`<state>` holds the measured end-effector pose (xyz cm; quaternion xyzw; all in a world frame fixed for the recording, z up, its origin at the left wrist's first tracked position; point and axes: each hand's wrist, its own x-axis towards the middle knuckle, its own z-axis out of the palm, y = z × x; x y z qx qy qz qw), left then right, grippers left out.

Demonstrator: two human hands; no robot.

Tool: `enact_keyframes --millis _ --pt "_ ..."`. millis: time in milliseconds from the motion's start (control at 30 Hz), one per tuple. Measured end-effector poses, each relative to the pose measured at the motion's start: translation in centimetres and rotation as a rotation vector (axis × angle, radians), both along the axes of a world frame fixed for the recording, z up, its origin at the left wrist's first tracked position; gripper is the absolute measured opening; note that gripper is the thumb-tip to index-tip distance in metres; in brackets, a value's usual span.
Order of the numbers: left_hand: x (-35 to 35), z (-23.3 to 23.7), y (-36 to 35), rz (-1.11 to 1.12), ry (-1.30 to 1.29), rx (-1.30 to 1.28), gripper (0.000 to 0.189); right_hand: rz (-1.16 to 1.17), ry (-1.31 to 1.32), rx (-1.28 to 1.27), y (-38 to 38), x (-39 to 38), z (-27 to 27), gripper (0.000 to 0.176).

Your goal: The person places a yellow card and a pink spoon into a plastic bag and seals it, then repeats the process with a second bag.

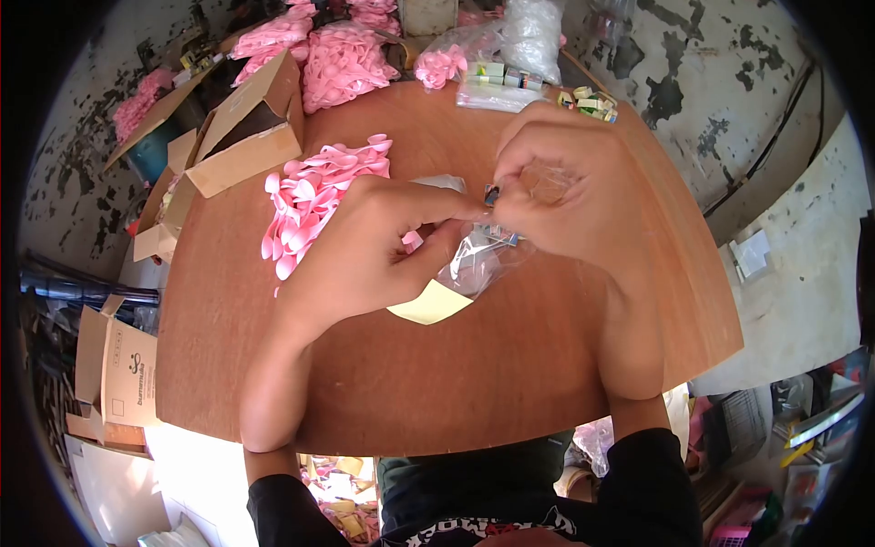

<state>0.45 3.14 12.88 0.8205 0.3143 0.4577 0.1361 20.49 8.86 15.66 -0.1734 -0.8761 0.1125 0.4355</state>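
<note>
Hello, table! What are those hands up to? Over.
Both hands closed: left hand and right hand pinching clear plastic. Yellow sheet just below. Pink spoons left, seemingly out of the way.

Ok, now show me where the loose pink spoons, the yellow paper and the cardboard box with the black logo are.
Pink spoons [305, 196]: head view, middle of the loose pile.
Yellow paper [431, 305]: head view, its bare near part.
Cardboard box [130, 376]: head view, printed side.

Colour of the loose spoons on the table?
Pink; the spoons show best in the head view.
</note>
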Motion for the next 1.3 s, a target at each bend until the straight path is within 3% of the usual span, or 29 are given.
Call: enact_keyframes --millis 67,133,200,300,367,433,500,533,600,700,900,1300 --pt "-0.1 1.0 -0.7 0.015 0.000 -0.060 0.020 0.080 0.281 -0.141 1.1 0.9 0.3 0.009" --pt "-0.1 0.8 -0.8 0.031 0.000 -0.119 0.020 0.104 0.366 -0.220 2.3 2.7 0.5 0.005" --pt "-0.2 0.1 -0.1 0.032 -0.296 -0.166 0.019 0.267 0.599 -0.452 3.0 4.7 1.1 0.008" --pt "-0.6 -0.1 0.3 0.077 -0.328 -0.240 0.020 0.382 0.616 -0.522 3.5 7.6 2.1 0.013" --pt "-0.5 -0.1 0.3 0.074 -0.385 -0.264 0.020 0.344 0.564 -0.439 2.5 7.7 2.4 0.011" --pt "-0.4 0.4 0.1 0.117 -0.209 -0.311 0.022 0.308 0.512 -0.357 1.0 7.0 2.8 0.009" --pt "0.1 0.8 -0.4 0.122 -0.196 -0.364 0.022 0.163 0.255 -0.166 -0.4 5.5 2.8 0.006" --pt "0.3 0.9 -0.6 0.127 -0.180 -0.420 0.022 0.164 0.256 -0.164 -1.0 4.6 2.8 0.006" --pt "0.3 0.2 -0.5 0.125 -0.147 -0.341 0.022 0.015 -0.005 0.039 -2.0 2.8 2.7 0.009" --pt "0.5 0.3 -0.7 0.072 -0.179 -0.365 0.021 -0.054 -0.055 0.189 -2.3 0.9 2.0 0.012" --pt "0.4 0.5 -0.9 0.122 -0.067 -0.351 0.020 -0.101 -0.160 0.196 -2.4 0.2 0.9 0.019" --pt "0.4 0.5 -0.9 0.161 0.017 -0.280 0.022 -0.165 -0.142 0.403 -2.2 -0.4 0.4 0.017"
